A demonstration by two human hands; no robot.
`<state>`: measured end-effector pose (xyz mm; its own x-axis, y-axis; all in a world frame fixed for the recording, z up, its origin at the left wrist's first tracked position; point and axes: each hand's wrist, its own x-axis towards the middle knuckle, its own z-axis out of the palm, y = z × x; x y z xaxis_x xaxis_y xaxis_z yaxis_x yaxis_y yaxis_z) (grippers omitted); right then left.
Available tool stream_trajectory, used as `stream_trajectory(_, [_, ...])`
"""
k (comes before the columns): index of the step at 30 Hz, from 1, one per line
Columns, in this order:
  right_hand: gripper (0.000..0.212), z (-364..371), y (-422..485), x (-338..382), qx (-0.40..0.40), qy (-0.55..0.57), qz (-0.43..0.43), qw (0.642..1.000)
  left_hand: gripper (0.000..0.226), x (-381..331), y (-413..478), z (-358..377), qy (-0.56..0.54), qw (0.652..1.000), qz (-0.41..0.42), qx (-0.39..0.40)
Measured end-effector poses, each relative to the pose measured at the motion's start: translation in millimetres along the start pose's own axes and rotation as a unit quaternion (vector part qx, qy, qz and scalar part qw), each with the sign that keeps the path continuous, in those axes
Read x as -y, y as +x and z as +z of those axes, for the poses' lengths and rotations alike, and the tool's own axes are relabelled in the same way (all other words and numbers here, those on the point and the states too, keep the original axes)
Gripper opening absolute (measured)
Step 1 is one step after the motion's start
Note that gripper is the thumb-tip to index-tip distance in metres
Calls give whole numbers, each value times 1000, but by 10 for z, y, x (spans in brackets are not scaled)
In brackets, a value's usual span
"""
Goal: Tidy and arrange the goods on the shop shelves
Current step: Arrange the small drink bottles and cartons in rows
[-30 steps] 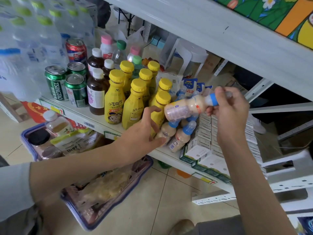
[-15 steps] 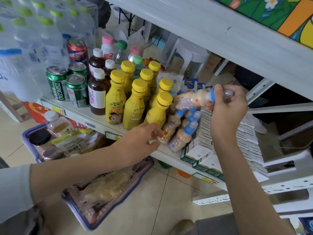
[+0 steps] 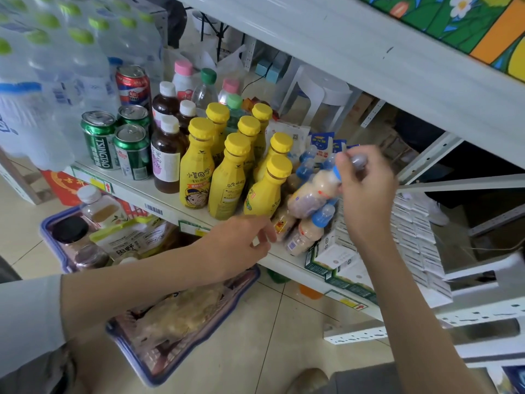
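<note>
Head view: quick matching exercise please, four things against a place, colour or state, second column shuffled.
Things:
1. milky bottle
2. Tsingtao cans
3. dark brown bottles
4. blue-rimmed basket

Place, colour or state:
a. on the floor below the shelf
b. white caps
c. tilted, neck in the grip of the right hand
d. green with silver tops

Pairs: 1-c, 2-d, 3-b, 4-a
</note>
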<state>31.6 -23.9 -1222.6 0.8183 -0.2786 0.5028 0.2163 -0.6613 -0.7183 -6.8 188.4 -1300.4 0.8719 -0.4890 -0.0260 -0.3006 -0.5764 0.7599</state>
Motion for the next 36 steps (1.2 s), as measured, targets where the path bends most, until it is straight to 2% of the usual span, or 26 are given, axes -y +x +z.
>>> stream_trajectory(3, [12, 80, -83, -20, 96, -34, -8, 995, 14, 29, 26, 39, 8, 1000, -7, 14])
stream_trajectory(6, [14, 165, -145, -21, 147, -60, -13, 987, 15, 85, 68, 106, 10, 999, -16, 29])
stream_trajectory(14, [14, 307, -199, -25, 224, -144, -5, 964, 21, 122, 204, 239, -3, 997, -42, 63])
stream_trajectory(19, [14, 343, -212, -34, 253, -267, -23, 930, 36, 157, 182, 331, -6, 990, -64, 125])
stream_trajectory(24, [9, 395, -214, -77, 244, -311, -50, 917, 49, 183, 178, 444, -56, 980, -93, 167])
stream_trajectory(28, [15, 390, -190, -78, 252, -312, -50, 915, 54, 183, 182, 482, -97, 975, -101, 175])
stream_trajectory(30, [21, 379, -165, -80, 240, -272, -57, 930, 53, 193, 187, 493, -102, 974, -102, 173])
stream_trajectory(32, [19, 359, -108, -114, 187, -248, -83, 947, 52, 205, 197, 505, -112, 973, -105, 172])
stream_trajectory(34, [22, 329, -30, -181, 146, -309, -101, 934, 51, 210, 201, 518, -122, 971, -109, 173])
stream_trajectory(36, [33, 308, 23, -254, 161, -355, -79, 917, 51, 220, 197, 524, -126, 970, -111, 176])
